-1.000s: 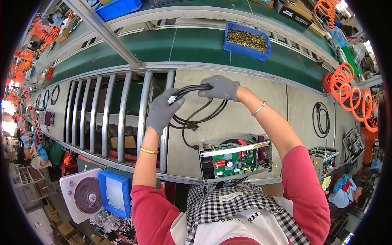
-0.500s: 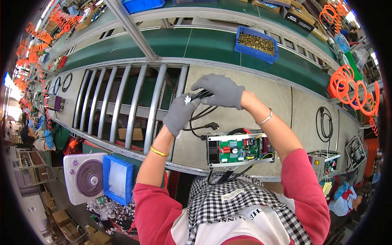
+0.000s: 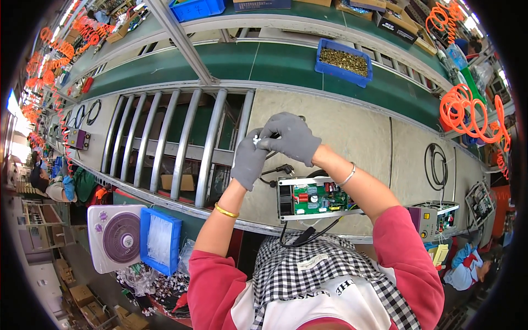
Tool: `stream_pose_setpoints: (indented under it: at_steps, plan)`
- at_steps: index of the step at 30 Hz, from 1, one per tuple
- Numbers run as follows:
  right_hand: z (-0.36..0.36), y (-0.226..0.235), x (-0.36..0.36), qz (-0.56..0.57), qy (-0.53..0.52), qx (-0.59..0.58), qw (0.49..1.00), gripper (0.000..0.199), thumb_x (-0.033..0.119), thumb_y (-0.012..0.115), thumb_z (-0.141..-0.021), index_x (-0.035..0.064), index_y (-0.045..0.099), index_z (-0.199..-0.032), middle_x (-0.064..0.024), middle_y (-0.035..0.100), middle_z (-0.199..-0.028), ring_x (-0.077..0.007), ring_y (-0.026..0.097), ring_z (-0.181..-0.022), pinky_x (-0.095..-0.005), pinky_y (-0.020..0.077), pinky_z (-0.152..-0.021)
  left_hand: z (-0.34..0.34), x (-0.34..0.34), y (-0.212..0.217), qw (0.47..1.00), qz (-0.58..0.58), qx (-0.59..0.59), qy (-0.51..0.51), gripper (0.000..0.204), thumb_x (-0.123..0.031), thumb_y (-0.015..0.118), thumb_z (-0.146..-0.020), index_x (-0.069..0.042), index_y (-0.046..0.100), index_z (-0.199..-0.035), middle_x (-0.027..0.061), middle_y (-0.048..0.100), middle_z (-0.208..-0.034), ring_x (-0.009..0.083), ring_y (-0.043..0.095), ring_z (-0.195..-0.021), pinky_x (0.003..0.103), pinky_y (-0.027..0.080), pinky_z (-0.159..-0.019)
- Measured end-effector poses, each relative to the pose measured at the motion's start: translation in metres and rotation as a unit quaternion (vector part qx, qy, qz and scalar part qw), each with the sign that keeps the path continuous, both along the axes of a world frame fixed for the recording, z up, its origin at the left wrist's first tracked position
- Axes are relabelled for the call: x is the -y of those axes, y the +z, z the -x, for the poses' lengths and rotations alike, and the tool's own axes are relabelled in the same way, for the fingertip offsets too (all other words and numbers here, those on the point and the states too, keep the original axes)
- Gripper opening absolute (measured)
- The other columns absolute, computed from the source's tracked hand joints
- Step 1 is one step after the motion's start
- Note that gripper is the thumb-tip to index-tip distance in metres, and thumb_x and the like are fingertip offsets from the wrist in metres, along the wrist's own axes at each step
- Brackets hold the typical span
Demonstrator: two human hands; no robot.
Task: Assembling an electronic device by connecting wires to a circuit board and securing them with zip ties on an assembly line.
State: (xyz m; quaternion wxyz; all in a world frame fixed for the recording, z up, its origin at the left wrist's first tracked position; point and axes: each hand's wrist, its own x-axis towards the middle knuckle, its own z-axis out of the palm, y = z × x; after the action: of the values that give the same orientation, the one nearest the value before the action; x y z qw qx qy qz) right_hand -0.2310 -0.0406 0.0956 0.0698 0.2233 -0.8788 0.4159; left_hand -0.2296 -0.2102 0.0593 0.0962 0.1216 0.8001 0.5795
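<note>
Both my hands wear grey gloves and meet over the bench, left of the open device. My left hand (image 3: 248, 160) is closed, its fingertips at a cluster of small white pieces (image 3: 256, 141). Curled around the bundled black cable (image 3: 274, 135), my right hand (image 3: 294, 138) has its thumb against those white pieces. Most of the bundle is hidden by the gloves. Below them, a black power plug (image 3: 285, 169) lies on the bench. The device, with an exposed green circuit board (image 3: 319, 199), sits in a metal frame beneath my right forearm.
Metal rollers (image 3: 184, 143) run along the left. A blue bin of brass-coloured parts (image 3: 345, 61) stands on the far green belt. A purple fan (image 3: 118, 237) and a blue bin of clear-white strips (image 3: 160, 242) are at lower left. Another device (image 3: 434, 219) and coiled cable (image 3: 436, 168) lie right.
My right hand has moved down and closed in against my left hand at the white pieces. The black cable between them, plainly seen before, is now mostly covered.
</note>
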Motion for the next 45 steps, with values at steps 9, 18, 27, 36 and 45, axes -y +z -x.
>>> stream_pose_setpoints:
  at_steps: [9, 18, 27, 36, 45]
  plan:
    - [0.029, 0.028, -0.044, 0.209, -0.130, 0.086, 0.965, 0.025, 0.030, 0.065, -0.088, 0.0068, 0.070, -0.096, -0.0115, 0.070, -0.089, -0.0248, 0.067, -0.085, -0.0359, 0.0510, -0.078, -0.015, 0.000, 0.001, 0.998, 0.017, -0.007, 0.053, 0.035, -0.019, 0.062, -0.089, 0.003, 0.061, -0.117, 0.0166, 0.069, -0.096, 0.0252, 0.065, -0.088, 0.035, 0.050, -0.080]
    - [0.007, 0.014, -0.014, 0.041, -0.035, 0.027, 0.998, 0.023, 0.030, 0.059, -0.091, 0.0111, 0.067, -0.102, -0.0140, 0.068, -0.095, -0.0340, 0.065, -0.089, -0.0420, 0.0509, -0.076, -0.011, 0.003, -0.003, 1.000, -0.003, 0.017, 0.013, 0.045, -0.019, 0.061, -0.091, 0.002, 0.054, -0.131, 0.0166, 0.067, -0.113, 0.0224, 0.065, -0.092, 0.031, 0.049, -0.083]
    - [-0.027, -0.027, -0.004, 0.059, -0.059, 0.289, 0.954, 0.039, 0.037, 0.060, -0.092, 0.0013, 0.065, -0.105, -0.0146, 0.070, -0.093, -0.0289, 0.066, -0.081, -0.0365, 0.0519, -0.075, -0.016, 0.011, 0.033, 0.958, -0.174, 0.225, 0.040, 0.037, -0.016, 0.062, -0.091, -0.001, 0.057, -0.125, -0.0026, 0.056, -0.079, 0.0020, 0.044, -0.056, 0.019, 0.035, -0.046]
    - [-0.032, 0.022, -0.031, -0.156, -0.048, -0.005, 0.987, 0.022, 0.032, 0.064, -0.089, 0.0117, 0.070, -0.092, -0.0079, 0.069, -0.085, -0.0300, 0.065, -0.080, -0.0395, 0.0513, -0.067, -0.020, 0.004, 0.019, 0.980, -0.139, 0.139, 0.013, 0.040, -0.009, 0.059, -0.092, -0.001, 0.056, -0.131, -0.0016, 0.059, -0.086, 0.0021, 0.047, -0.066, 0.019, 0.038, -0.055]
    - [-0.017, 0.033, -0.027, 0.203, -0.086, 0.339, 0.915, 0.031, 0.018, 0.069, -0.085, 0.0030, 0.065, -0.112, -0.0037, 0.065, -0.077, -0.0080, 0.055, -0.066, -0.0254, 0.0457, -0.059, -0.025, -0.004, 0.024, 0.976, -0.135, 0.172, -0.003, 0.041, -0.009, 0.057, -0.093, 0.000, 0.054, -0.132, -0.0012, 0.059, -0.089, 0.0036, 0.047, -0.074, 0.020, 0.039, -0.062]
